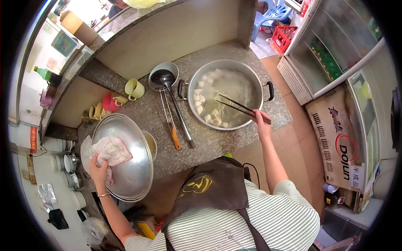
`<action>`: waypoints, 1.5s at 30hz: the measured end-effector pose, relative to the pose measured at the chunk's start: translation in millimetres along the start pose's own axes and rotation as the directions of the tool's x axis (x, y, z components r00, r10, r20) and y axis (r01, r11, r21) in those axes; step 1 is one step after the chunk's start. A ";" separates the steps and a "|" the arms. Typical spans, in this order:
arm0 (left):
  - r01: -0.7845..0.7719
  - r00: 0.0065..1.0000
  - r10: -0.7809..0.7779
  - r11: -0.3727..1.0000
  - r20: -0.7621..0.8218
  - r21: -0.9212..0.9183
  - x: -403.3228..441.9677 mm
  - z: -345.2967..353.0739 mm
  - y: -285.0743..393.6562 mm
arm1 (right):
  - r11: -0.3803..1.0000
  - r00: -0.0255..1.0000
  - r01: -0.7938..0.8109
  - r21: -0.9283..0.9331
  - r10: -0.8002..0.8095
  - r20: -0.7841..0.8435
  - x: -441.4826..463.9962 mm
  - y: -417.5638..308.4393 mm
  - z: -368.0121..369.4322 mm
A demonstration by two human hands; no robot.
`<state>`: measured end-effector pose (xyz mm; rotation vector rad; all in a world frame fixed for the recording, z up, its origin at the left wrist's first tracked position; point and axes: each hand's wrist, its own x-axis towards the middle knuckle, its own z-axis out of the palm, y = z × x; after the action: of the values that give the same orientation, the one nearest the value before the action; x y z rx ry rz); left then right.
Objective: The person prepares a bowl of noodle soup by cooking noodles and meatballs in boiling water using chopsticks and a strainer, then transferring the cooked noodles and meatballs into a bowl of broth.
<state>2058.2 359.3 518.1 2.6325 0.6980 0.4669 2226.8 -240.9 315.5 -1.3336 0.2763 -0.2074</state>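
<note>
Right grip [261, 119]: closed around chopsticks [238, 106]; tips ahead-left, in the pot [257, 85].
Left grip [99, 169]: clamped on cloth [112, 151] against the lid [136, 180].
Noodles [221, 102]: could slip if the chopsticks loosen.
Lid: might tip should the cloth slide.
Arms [272, 154]: both stretched forward, spread wide.

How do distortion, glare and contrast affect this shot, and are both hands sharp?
Head view: fisheye bending, black corners, display fridge tilted at right; head view: pale highlights on the metal lid, washed-out brightness at upper left; head view: contents of the pot look milky and low-contrast; head view: left hand and right hand fairly clear, no obvious motion blur.
</note>
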 end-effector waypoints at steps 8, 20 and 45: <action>-0.122 0.993 0.122 0.992 0.003 0.020 6.0 10.2 13.4 | 0.839 0.875 0.426 -0.339 -0.287 0.390 31.5 -20.1 61.8; -0.181 0.983 0.181 0.983 0.040 0.008 -3.0 15.2 36.2 | 0.482 0.922 0.374 -0.792 -0.288 0.260 118.0 -13.0 14.5; -0.308 0.944 0.319 0.944 0.087 -0.120 16.7 63.5 102.7 | 0.996 0.985 0.091 -0.019 -0.093 -0.147 9.6 -15.3 -77.8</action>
<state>2138.8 268.2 510.8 2.6529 0.2122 0.4336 2211.6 -319.3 313.2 -1.3466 0.3413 -0.3833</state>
